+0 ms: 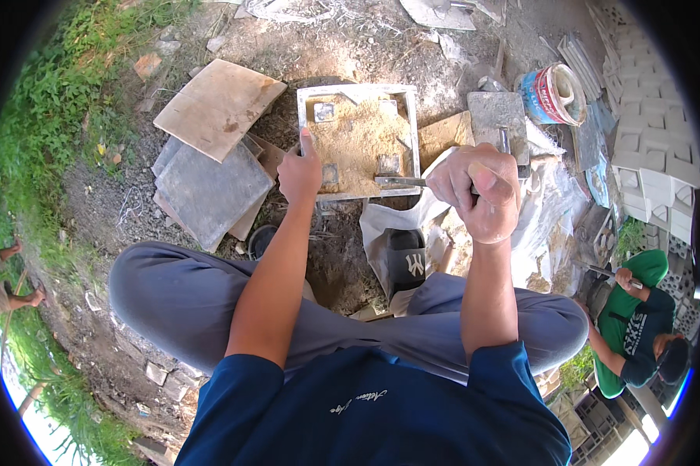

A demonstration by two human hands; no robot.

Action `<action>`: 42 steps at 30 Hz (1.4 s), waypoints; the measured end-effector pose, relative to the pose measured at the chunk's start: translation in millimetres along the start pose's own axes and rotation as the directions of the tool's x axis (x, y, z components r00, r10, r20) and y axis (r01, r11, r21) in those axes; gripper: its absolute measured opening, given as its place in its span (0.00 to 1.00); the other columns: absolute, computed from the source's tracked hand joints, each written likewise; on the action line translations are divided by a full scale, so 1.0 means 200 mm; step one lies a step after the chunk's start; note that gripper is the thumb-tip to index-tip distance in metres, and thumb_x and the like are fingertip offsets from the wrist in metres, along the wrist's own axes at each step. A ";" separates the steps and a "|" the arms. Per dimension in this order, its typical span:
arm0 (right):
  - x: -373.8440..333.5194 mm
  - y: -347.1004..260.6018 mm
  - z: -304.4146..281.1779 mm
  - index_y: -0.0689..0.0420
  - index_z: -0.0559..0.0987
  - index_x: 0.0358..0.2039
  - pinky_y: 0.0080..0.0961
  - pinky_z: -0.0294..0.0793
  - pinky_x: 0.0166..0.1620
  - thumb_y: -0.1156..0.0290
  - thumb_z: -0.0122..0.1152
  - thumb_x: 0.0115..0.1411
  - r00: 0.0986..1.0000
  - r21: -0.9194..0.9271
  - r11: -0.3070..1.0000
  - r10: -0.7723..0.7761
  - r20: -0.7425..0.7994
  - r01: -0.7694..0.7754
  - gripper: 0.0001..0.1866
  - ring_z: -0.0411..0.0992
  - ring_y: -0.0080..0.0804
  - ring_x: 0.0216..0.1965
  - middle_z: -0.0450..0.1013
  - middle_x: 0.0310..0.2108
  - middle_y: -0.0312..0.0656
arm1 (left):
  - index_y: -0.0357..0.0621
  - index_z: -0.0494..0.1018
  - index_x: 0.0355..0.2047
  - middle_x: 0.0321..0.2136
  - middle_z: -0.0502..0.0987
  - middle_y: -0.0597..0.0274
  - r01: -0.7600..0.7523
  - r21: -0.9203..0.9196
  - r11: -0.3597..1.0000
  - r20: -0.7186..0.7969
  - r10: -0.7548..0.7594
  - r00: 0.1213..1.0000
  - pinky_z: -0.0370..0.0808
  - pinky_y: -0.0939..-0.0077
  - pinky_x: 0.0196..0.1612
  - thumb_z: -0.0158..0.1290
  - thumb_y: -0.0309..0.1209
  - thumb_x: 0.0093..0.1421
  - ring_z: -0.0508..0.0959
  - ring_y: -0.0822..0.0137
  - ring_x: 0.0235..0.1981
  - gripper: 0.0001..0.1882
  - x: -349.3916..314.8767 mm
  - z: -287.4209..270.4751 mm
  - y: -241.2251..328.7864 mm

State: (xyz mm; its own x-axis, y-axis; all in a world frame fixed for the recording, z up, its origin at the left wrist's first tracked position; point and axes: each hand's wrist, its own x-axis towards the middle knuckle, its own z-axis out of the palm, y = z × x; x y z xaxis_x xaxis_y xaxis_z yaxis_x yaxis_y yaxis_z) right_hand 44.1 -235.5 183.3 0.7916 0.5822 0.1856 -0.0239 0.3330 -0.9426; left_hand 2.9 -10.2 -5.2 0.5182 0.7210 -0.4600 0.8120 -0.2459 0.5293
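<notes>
A shallow white-rimmed tray [414, 116] lies on the ground before my knees. Tan, sandy material [358, 144] fills it, with several small grey squarish pieces [389, 164] set in it. My left hand [299, 172] is closed at the tray's left rim, its thumb stretched along the edge; a small dark bit shows beside the fingers. Over the right side, my right hand [478, 190] is wrapped round a flat metal tool [400, 181]. Its blade points left across the rim, close to the lower right piece; the handle is hidden in my fist.
Square slabs [214, 194] are stacked left of the tray. At right lie a grey slab [486, 116], a blue-and-red bucket [552, 95] and white sheeting [548, 210]. A dark slipper [407, 260] lies between my legs. Another person [637, 326] sits far right; pale blocks [661, 124] are piled behind.
</notes>
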 end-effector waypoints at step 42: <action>-0.04 -0.14 0.07 0.57 0.58 0.08 0.28 0.49 0.18 0.60 0.50 0.60 0.981 -0.027 0.999 -0.025 0.192 0.031 0.26 0.52 0.28 0.12 0.55 0.09 0.36 | 0.39 0.79 0.50 0.47 0.80 0.39 0.012 0.041 0.999 -0.014 -0.011 1.000 0.72 0.46 0.56 0.32 0.70 0.65 0.78 0.40 0.52 0.46 0.03 -0.03 -0.01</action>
State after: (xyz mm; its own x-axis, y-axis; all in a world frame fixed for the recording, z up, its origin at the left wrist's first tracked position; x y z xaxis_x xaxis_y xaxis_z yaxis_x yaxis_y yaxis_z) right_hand 29.7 -239.5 212.0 0.6600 0.7051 0.2593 0.0175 0.3307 -0.9436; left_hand 2.6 -1.1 -4.4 0.5049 0.7331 -0.4557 0.8285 -0.2635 0.4941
